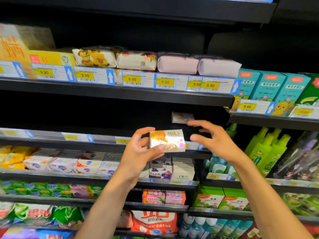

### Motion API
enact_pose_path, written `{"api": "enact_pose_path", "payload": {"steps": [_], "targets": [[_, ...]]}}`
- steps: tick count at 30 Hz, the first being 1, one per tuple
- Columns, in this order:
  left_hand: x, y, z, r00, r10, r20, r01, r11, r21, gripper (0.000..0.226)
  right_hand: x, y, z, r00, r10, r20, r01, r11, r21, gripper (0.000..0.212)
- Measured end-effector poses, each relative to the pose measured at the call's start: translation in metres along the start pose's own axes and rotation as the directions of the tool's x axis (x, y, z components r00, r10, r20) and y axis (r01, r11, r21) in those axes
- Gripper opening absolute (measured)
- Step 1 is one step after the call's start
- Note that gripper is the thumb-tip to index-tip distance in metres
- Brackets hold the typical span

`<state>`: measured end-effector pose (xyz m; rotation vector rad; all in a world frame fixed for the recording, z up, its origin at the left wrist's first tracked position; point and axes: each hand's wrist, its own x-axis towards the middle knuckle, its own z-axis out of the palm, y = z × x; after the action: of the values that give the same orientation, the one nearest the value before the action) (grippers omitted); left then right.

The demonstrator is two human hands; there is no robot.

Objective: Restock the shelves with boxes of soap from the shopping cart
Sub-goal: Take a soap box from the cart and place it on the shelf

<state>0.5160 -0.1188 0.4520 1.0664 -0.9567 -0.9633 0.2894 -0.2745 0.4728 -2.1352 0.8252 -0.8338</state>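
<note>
1. L forearm [107, 200] is nearest the cam, rising from bottom centre up to the L hand [138, 152].
2. L hand's fingers are clamped on the soap box [167, 140]: thumb across its lower front, other fingers round its left end.
3. Soap box is white w/ an orange flower print and "MeLy" at its top right. It is held in the air in front of the price-tag rail of the dark shelf [51, 140], roughly level, tilted a bit.
4. Further back on that dark shelf lies one more small box [182, 117], alone, print too dim to read.
5. R hand [219, 140] is just right of the soap box, fingers apart and relaxed, holding nothing. There is a small gap to the box. Hand is slightly blurred.
6. R forearm [269, 195] runs down to the bottom right corner.
7. Shelf above carries a row of wrapped soap packs [136, 61] over yellow 9.90 tags [132, 79].
8. Shelf below holds rows of soap boxes, incl. a purple LUX box [160, 172] under the L hand.
9. Far right: teal cartons [269, 87] up top, bright green bottles [265, 149] lower down.
</note>
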Motion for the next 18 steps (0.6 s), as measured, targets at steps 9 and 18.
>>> {"api": "enact_pose_path", "payload": {"steps": [9, 18], "targets": [[0.019, 0.011, 0.022, 0.992, 0.118, 0.031, -0.121, 0.987, 0.101, 0.059, -0.001, -0.012, 0.013, 0.993, -0.116, -0.024, 0.119, 0.975, 0.187, 0.073], [0.036, -0.02, -0.003, 0.764, 0.493, 0.417, -0.517, 0.079, 0.852, 0.056, 0.05, 0.022, -0.008, 0.987, 0.121, -0.106, -0.104, 0.983, 0.152, 0.068]]}}
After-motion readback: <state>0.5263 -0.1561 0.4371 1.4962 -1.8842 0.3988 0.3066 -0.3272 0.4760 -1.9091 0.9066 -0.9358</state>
